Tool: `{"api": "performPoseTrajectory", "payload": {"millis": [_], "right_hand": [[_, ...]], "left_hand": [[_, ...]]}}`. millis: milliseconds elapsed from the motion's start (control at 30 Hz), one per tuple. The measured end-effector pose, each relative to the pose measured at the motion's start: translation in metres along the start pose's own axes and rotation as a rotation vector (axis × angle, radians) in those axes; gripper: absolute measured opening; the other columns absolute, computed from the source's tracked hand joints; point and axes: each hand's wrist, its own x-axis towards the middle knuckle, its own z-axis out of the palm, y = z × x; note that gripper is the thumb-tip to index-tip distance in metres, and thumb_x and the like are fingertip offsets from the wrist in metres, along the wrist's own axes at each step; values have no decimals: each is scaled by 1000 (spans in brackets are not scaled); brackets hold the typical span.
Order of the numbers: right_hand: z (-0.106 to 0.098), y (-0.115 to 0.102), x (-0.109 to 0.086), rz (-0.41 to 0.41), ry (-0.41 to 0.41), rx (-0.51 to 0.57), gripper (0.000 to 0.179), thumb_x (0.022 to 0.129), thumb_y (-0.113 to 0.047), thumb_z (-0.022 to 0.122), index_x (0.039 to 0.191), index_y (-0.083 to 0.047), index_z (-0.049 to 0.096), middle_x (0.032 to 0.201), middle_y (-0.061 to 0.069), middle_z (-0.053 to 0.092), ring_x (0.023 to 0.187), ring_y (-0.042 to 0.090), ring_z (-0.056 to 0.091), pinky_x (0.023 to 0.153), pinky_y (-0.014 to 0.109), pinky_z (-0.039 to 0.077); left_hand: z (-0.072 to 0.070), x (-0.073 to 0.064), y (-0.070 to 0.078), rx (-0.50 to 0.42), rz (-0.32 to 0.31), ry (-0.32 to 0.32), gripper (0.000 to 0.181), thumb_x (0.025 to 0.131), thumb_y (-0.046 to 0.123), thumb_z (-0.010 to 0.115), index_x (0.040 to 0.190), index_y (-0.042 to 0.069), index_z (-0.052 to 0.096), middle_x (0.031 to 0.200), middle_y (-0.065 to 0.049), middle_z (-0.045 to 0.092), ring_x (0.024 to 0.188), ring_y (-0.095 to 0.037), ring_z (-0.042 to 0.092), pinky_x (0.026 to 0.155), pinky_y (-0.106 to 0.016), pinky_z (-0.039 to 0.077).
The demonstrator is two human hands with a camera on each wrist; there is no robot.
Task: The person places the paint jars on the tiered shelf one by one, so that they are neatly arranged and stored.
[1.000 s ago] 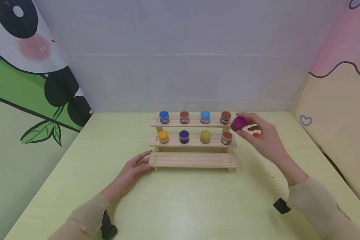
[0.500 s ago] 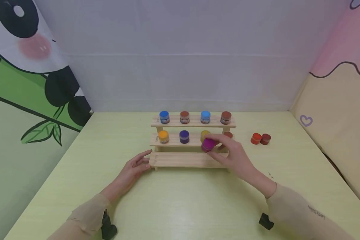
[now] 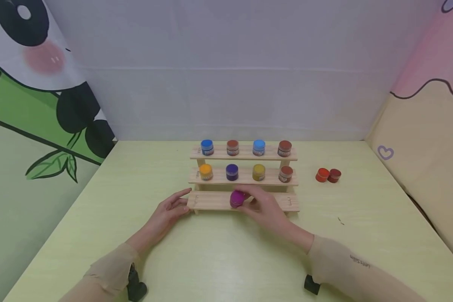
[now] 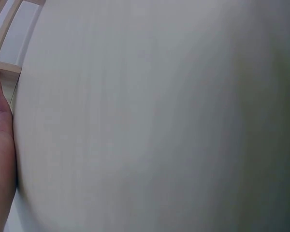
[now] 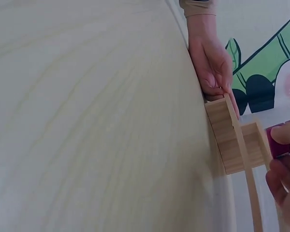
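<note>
A three-step wooden rack (image 3: 211, 202) stands on the table. My left hand (image 3: 170, 214) holds the left end of its lowest step, fingers toward the back and thumb toward the front. My right hand (image 3: 266, 209) pinches a small purple paint jar (image 3: 237, 199) between thumb and fingers, over the middle of the lowest step. Whether the jar's base touches the wood cannot be told. In the right wrist view, the purple jar (image 5: 279, 141) shows at the right edge, partly covered by fingers. Blue, brown, yellow-orange and other jars, such as a dark blue one (image 3: 232, 172), fill the upper two steps.
To the right of the rack, a red jar (image 3: 322, 175) and a dark red jar (image 3: 334, 175) stand side by side on the table (image 3: 226, 260). A pale wall rises behind the table. Printed cartoon panels flank it left and right.
My right hand has carried the purple jar from right of the rack leftward and down to the lowest step. The red and dark red jars have come into full view. My left hand stays put.
</note>
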Motion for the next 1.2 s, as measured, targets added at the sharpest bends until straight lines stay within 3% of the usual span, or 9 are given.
{"api": "performPoseTrajectory", "payload": {"millis": [167, 533, 700, 933, 1200], "right_hand": [[13, 3, 4, 35, -20, 42, 51, 87, -6, 73, 135, -11, 57, 126, 2, 66, 98, 13, 65, 81, 25, 58], [32, -1, 19, 97, -104, 2, 46, 88, -13, 74, 131, -16, 61, 125, 0, 68, 107, 11, 65, 89, 23, 55], [41, -3, 28, 102, -133, -44, 46, 88, -16, 75, 132, -18, 62, 116, -1, 70, 94, 9, 63, 81, 21, 54], [49, -3, 39, 81, -114, -146, 44, 89, -23, 74, 132, -23, 62, 110, -3, 73, 81, 7, 60, 70, 18, 49], [55, -3, 47, 90, -123, -184, 44, 90, -27, 73, 132, -28, 61, 118, -4, 73, 83, 7, 62, 71, 19, 49]], "left_hand": [[0, 0, 1, 3, -3, -1, 62, 98, 15, 59, 154, 13, 32, 117, 6, 65, 111, -4, 63, 96, -15, 50], [-1, 0, 0, 21, -1, -10, 63, 99, 17, 59, 155, 14, 31, 119, 5, 64, 112, -5, 62, 97, -15, 49], [-1, 0, 0, 13, 5, -13, 63, 98, 15, 59, 155, 13, 31, 117, 6, 65, 111, -4, 62, 96, -16, 50], [-2, 0, -2, -4, 20, -20, 63, 99, 12, 57, 155, 11, 29, 115, 9, 66, 109, -4, 63, 96, -17, 50], [-2, -1, -1, -7, 17, -21, 63, 99, 12, 57, 155, 11, 29, 114, 9, 67, 109, -4, 63, 96, -17, 50]]}}
